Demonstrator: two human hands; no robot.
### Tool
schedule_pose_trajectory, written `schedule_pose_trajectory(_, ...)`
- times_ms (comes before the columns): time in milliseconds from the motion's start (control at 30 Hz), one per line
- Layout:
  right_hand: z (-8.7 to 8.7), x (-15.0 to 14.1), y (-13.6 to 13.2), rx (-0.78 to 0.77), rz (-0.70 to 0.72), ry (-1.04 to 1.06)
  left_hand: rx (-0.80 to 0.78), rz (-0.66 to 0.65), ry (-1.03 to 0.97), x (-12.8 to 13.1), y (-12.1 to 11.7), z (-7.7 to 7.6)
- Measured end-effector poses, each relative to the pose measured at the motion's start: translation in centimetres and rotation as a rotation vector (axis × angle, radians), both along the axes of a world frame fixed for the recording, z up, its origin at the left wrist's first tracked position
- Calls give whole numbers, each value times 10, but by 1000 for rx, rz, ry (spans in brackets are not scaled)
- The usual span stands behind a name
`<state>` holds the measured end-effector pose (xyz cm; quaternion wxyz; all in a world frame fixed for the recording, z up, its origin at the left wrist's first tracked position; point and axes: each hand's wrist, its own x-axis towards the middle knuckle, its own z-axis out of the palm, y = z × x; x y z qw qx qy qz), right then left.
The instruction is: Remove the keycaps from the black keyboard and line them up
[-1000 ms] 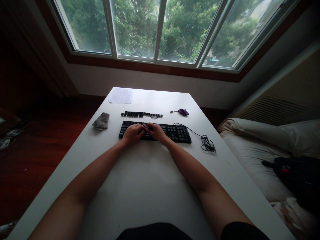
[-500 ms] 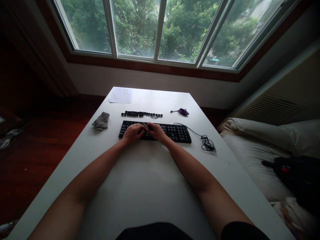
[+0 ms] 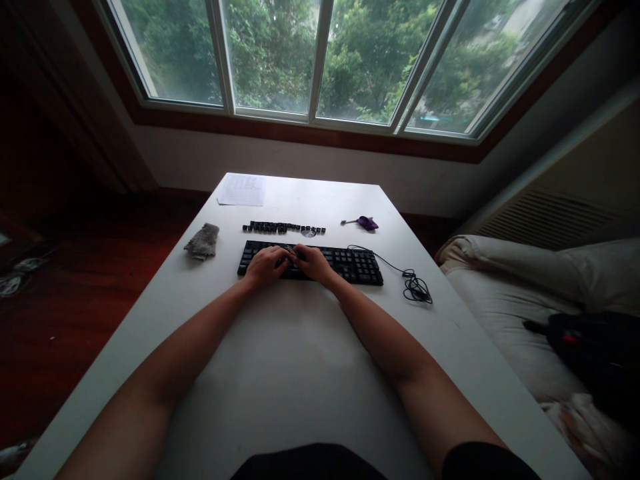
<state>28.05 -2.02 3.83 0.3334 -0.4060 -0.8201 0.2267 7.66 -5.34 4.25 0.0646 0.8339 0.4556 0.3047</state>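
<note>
Two-handed keyboard (image 3: 353, 265) work, apparently: left hand (image 3: 266, 265), right hand (image 3: 314, 263) curled close together; can't tell what either holds.

No text, label, brand, number or sign is showing clearly enough to be read. The sheet of paper (image 3: 241, 190) lying at the far left corner of the counter (image 3: 300, 347) is bearing faint rows of marks, too small to make out. On the keyboard (image 3: 363, 267) and the loose keycaps (image 3: 270, 228), no characters are coming through legibly. The black item (image 3: 600, 347) is displaying a small red patch without readable lettering.
</note>
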Motion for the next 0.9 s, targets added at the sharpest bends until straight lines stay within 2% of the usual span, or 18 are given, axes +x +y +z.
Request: schedule_pose_trajectory(900, 0, -1, 0, -3, -1, 12, 13, -6, -3, 0, 1, -2)
